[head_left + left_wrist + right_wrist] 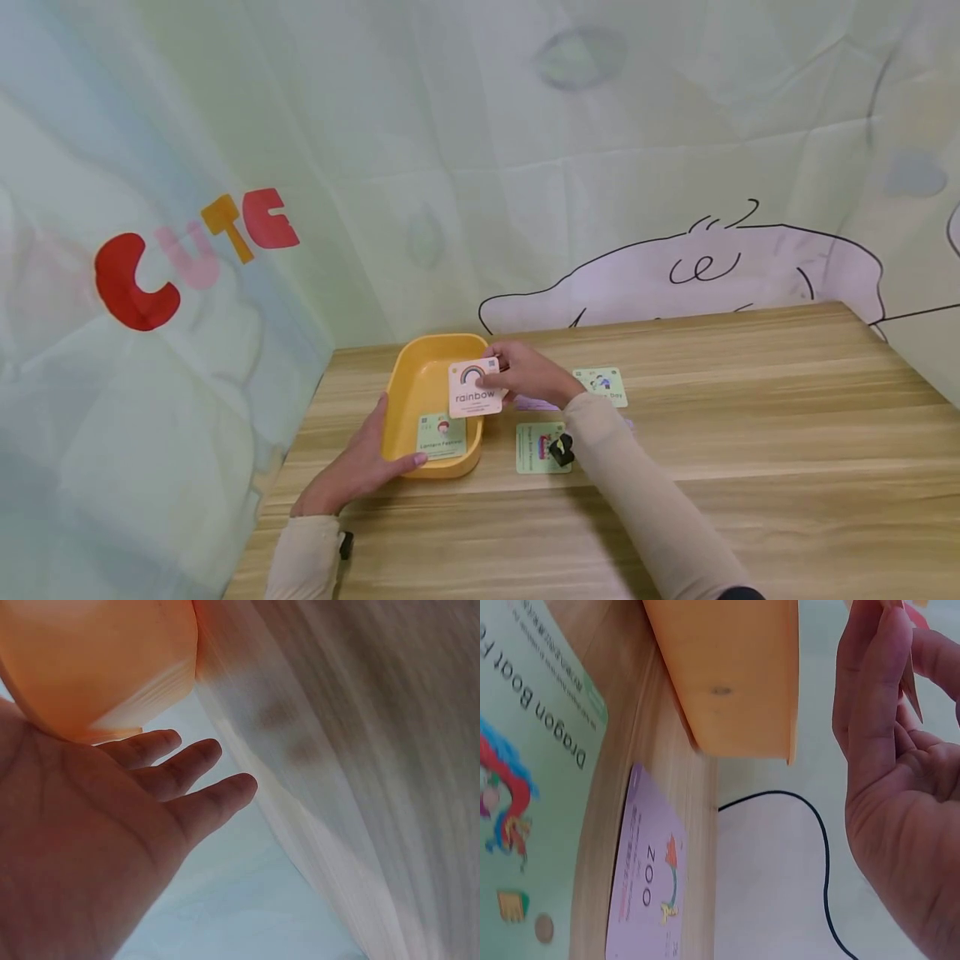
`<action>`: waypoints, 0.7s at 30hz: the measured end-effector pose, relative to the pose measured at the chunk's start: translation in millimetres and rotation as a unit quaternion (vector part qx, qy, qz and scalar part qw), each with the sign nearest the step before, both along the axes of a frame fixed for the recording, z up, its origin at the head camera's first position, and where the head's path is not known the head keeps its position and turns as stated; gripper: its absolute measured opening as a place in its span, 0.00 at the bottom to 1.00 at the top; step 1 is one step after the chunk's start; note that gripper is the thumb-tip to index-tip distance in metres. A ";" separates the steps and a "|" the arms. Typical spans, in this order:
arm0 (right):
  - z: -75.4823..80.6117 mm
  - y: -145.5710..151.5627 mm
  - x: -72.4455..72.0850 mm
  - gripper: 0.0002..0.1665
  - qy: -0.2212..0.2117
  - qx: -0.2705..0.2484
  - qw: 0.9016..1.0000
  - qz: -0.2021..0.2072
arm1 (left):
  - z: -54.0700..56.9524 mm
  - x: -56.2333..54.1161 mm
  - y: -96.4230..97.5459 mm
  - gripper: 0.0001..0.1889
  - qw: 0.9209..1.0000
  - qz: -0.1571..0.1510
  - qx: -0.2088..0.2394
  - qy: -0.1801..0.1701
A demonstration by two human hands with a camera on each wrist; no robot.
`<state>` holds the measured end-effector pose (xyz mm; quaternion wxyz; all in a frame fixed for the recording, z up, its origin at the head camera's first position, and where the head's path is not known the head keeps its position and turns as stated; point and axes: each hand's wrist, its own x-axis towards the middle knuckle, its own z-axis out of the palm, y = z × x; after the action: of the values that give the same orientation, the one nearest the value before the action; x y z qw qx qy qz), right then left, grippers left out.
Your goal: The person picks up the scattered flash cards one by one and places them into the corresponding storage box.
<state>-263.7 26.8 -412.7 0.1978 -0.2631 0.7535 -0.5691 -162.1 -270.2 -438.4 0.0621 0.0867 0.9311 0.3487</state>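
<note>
My right hand (528, 375) pinches a pale pink "rainbow" card (462, 400), thumb on its printed face, above the right side of a yellow plastic bin (400, 400). Seen from the right wrist, the fingers (870, 712) hold the card nearly edge-on. My left hand (365, 454) rests against the bin's near left corner, thumb at the near rim. Its other fingers (214, 806) extend fairly straight beside the bin's outer wall in the left wrist view. Inside the bin lies a green "Lantern Festival" card (441, 446).
Right of the bin lie a green "Dragon Boat" card (530, 458), a purple "zoo" card (641, 900) partly hidden by my right arm in the head view, and another green card (609, 385). The wooden table (750, 417) meets a printed curtain (420, 167) behind.
</note>
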 end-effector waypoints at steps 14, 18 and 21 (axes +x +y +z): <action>-3.6 -21.9 5.7 0.15 0.002 -0.003 1.000 0.008 | -0.2 0.7 -0.2 0.61 1.000 -0.005 0.003 0.000; -4.2 -28.4 8.1 0.14 -0.001 0.004 1.000 0.005 | -0.9 -0.8 -0.6 0.60 1.000 -0.015 0.013 0.009; -4.3 -33.4 9.6 0.14 -0.005 0.003 1.000 0.001 | -1.4 -1.5 -1.1 0.59 0.999 -0.024 0.016 0.020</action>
<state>-254.1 -6.6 -416.9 0.2032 -0.2603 0.7540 -0.5678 -163.6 -271.3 -439.8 0.0505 0.1175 0.9240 0.3605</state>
